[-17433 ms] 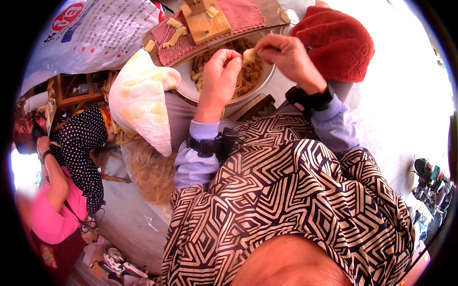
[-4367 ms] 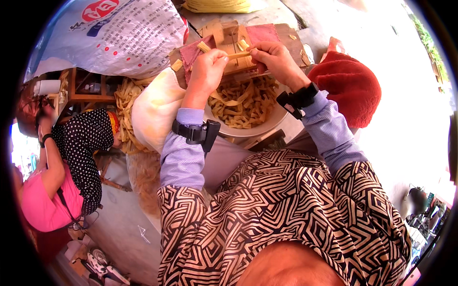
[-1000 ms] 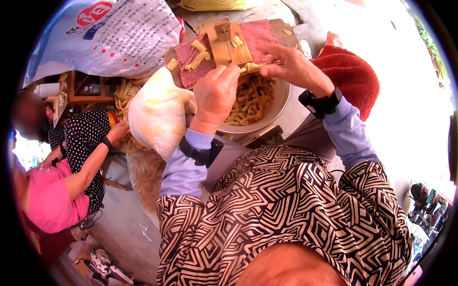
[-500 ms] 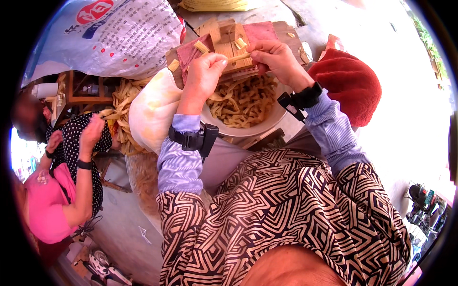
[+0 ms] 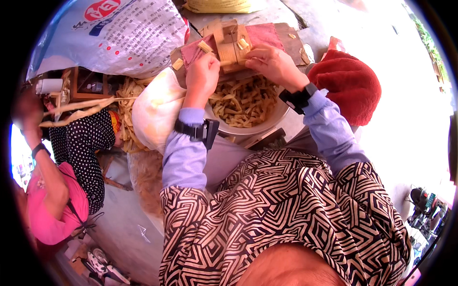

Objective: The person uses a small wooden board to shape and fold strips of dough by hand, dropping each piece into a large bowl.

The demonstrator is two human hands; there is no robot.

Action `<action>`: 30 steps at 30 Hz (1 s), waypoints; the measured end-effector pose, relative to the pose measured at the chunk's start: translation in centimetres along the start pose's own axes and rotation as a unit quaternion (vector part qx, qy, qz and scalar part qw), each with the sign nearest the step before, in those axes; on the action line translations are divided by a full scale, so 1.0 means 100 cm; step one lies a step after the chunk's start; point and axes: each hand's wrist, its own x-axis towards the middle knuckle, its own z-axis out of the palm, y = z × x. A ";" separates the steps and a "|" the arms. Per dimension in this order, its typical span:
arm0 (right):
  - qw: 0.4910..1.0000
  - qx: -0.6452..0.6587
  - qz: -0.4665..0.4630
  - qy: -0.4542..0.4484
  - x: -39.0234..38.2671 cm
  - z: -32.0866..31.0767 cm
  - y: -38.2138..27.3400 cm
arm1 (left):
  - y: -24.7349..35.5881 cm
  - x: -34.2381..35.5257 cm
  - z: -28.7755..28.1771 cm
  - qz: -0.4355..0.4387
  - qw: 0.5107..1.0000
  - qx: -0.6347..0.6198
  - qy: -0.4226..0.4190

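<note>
A pale yellow strip (image 5: pixel 232 62), seemingly of some dried plant or vegetable, stretches between my two hands. My left hand (image 5: pixel 202 74) pinches one end, its fingers closed. At the other end my right hand (image 5: pixel 273 65) has its thumb and fingers drawn together on the strip. Just beyond it a wooden block (image 5: pixel 224 34) with a slit stands on a wooden board (image 5: pixel 296 44) partly covered with pink cloth (image 5: pixel 265 35). Short yellow pieces (image 5: pixel 205 46) lie around the block. Below my hands a pale basin (image 5: pixel 245 130) holds many similar strips (image 5: pixel 243 102).
To the left are a white stained cloth (image 5: pixel 150 112), a heap of strips (image 5: pixel 128 95) and a large printed sack (image 5: pixel 138 43). A person in a pink top (image 5: pixel 57 205) there handles long strips (image 5: pixel 78 112). A red cloth-covered mound (image 5: pixel 346 86) sits at right.
My hands have lowered the strip slightly toward me, against the block's near side. The other person's hands have moved farther left, pulling long strips out.
</note>
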 end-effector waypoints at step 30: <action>0.962 0.123 0.240 -0.049 -0.052 -0.021 -0.035 | 0.061 -0.060 0.029 0.227 0.972 -0.056 -0.009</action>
